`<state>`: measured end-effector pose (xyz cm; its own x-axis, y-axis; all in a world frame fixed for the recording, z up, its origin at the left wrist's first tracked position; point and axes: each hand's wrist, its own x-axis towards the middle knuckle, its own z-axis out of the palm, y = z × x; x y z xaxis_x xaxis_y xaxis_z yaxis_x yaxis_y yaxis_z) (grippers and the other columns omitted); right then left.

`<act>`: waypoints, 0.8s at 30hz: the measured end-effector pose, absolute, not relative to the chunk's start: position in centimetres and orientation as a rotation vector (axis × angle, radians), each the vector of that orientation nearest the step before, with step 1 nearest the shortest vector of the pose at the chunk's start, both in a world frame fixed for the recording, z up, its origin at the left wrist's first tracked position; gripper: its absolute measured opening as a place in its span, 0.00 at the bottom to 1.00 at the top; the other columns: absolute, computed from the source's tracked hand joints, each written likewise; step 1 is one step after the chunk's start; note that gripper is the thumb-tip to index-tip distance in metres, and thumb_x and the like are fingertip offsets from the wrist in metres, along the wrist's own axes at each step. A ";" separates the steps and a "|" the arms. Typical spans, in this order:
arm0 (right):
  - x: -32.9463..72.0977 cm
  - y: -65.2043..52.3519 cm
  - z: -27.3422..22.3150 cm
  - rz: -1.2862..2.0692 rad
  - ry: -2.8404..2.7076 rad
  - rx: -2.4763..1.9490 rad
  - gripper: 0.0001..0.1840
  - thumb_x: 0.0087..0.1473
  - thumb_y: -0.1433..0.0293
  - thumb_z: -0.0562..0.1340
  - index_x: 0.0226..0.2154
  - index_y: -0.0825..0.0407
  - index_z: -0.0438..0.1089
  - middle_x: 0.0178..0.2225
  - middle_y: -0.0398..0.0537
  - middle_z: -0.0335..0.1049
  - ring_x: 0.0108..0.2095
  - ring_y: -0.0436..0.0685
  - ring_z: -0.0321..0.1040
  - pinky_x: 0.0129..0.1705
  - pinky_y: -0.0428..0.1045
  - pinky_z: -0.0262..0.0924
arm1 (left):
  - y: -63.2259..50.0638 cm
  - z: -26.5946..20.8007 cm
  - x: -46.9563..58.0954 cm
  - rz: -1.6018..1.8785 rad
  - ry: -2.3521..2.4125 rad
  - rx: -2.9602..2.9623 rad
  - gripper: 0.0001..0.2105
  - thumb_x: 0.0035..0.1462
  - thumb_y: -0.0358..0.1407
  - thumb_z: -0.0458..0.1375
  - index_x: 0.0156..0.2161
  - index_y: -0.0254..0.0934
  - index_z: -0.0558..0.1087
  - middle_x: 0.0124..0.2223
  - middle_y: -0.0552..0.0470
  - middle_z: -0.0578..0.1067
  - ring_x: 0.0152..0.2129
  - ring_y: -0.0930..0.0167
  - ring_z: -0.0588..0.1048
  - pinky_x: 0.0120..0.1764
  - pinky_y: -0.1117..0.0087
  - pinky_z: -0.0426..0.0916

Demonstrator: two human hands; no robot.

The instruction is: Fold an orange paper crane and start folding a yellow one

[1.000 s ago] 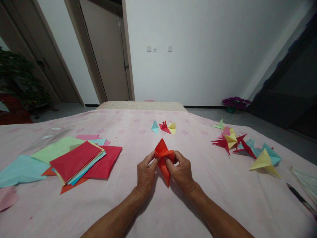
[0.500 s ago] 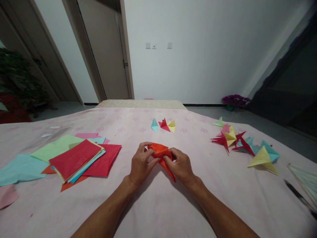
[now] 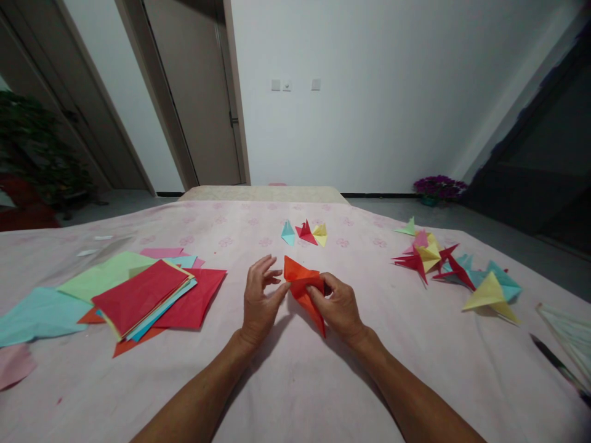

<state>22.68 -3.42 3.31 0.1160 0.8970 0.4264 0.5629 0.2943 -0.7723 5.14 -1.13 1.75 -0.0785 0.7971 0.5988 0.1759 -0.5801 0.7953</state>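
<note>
A folded sheet of orange origami paper [image 3: 301, 284] is held up off the cloth in the middle of the view. My right hand [image 3: 339, 306] pinches its right side, thumb on the near face and fingers behind. My left hand [image 3: 262, 296] is at the paper's left edge with its fingers spread apart; the thumb tip is close to the edge, and whether it touches I cannot tell. Beyond the hands stand three small folded paper pieces: a light blue one [image 3: 288, 233], a red crane [image 3: 305, 232] and a yellow one [image 3: 320, 234].
To the left lies a pile of coloured paper sheets [image 3: 143, 295], with a light blue sheet [image 3: 41, 314] beside it. Several folded paper pieces [image 3: 427, 257] are heaped on the right. A dark pen-like object [image 3: 556, 363] lies near the right edge of the pink-patterned tablecloth [image 3: 295, 394].
My left fingers have come off the orange paper and spread apart. The paper's upper left corner now stands up in view. My right hand keeps its hold, barely shifted.
</note>
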 end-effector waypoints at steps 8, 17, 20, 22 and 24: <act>22.6 -3.6 3.1 0.302 -1.631 -1.330 0.05 0.53 0.69 0.60 0.28 0.51 0.69 0.25 0.42 0.68 0.27 0.52 0.62 0.32 0.47 0.56 | -2.5 0.6 7.1 1.339 0.971 1.486 0.21 0.59 0.38 0.59 0.57 0.38 0.70 0.52 0.45 0.76 0.48 0.62 0.75 0.52 0.61 0.68; 22.4 -3.6 3.2 0.445 -1.600 -1.269 0.05 0.54 0.68 0.61 0.30 0.51 0.71 0.26 0.42 0.69 0.27 0.51 0.62 0.32 0.46 0.57 | -2.7 0.1 7.3 1.313 0.953 1.400 0.15 0.60 0.43 0.58 0.44 0.35 0.80 0.41 0.48 0.81 0.38 0.65 0.76 0.43 0.67 0.69; 22.3 -3.6 3.4 0.570 -1.523 -1.257 0.08 0.55 0.65 0.62 0.29 0.52 0.71 0.25 0.41 0.68 0.26 0.51 0.62 0.30 0.46 0.56 | -2.6 0.1 7.6 1.277 0.919 1.289 0.16 0.58 0.44 0.60 0.41 0.33 0.81 0.35 0.48 0.80 0.33 0.66 0.76 0.39 0.68 0.70; 22.3 -3.5 3.5 0.656 -1.461 -1.246 0.09 0.55 0.63 0.62 0.29 0.52 0.71 0.26 0.42 0.69 0.27 0.51 0.63 0.30 0.46 0.57 | -2.6 0.4 7.8 1.252 0.904 1.199 0.17 0.56 0.45 0.61 0.39 0.31 0.81 0.32 0.48 0.79 0.28 0.69 0.75 0.34 0.69 0.71; 22.3 -3.4 3.5 0.739 -1.414 -1.229 0.10 0.55 0.62 0.62 0.31 0.52 0.71 0.27 0.43 0.71 0.28 0.52 0.65 0.31 0.47 0.59 | -2.6 0.7 8.0 1.221 0.901 1.125 0.18 0.53 0.46 0.63 0.38 0.29 0.80 0.30 0.48 0.78 0.24 0.71 0.74 0.29 0.71 0.70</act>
